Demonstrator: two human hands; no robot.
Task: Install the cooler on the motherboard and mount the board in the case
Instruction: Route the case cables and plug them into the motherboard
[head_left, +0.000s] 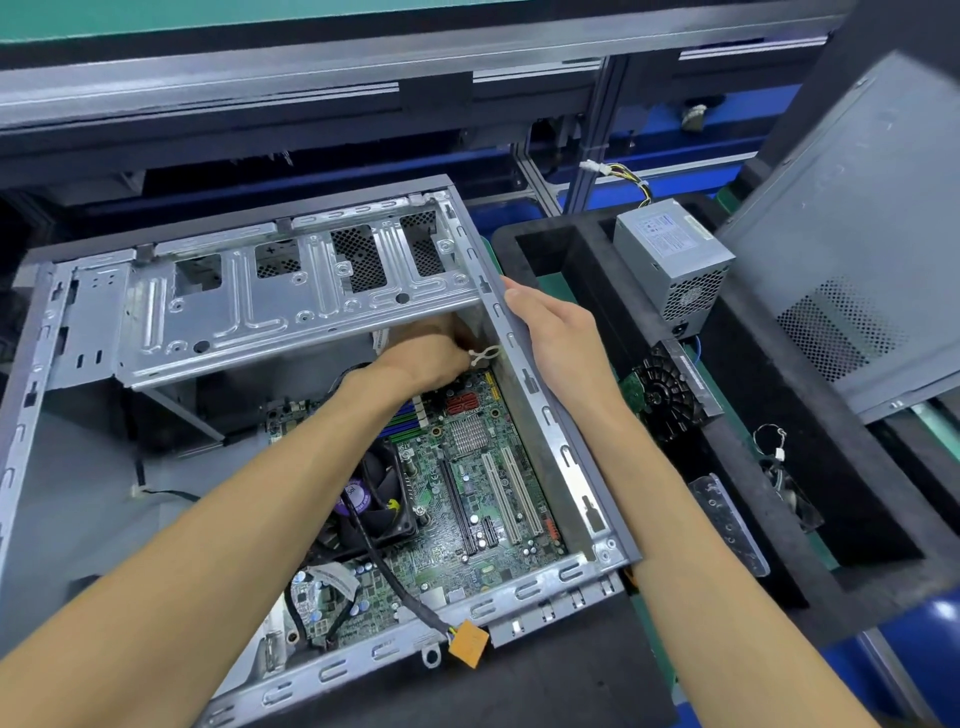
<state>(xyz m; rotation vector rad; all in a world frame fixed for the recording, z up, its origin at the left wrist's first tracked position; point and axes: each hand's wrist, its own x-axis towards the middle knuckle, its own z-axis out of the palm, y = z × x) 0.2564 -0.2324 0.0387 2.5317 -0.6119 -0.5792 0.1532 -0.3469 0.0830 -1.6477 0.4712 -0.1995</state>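
Note:
The open metal case (545, 415) lies on its side in front of me. The green motherboard (467, 499) lies inside it, with the black cooler fan (382, 499) sitting on the board. My left hand (431, 358) reaches deep into the case under the drive bracket (291, 306), its fingers curled near a white clip (483, 355); what they hold is hidden. My right hand (550, 332) grips the case's right rim, thumb on the inner side.
A grey power supply (670, 260) stands in a black foam tray (779, 519) at right, with a black fan part (670, 400) beside it. The case's side panel (857, 234) leans at far right. An orange connector (467, 644) hangs over the case's front edge.

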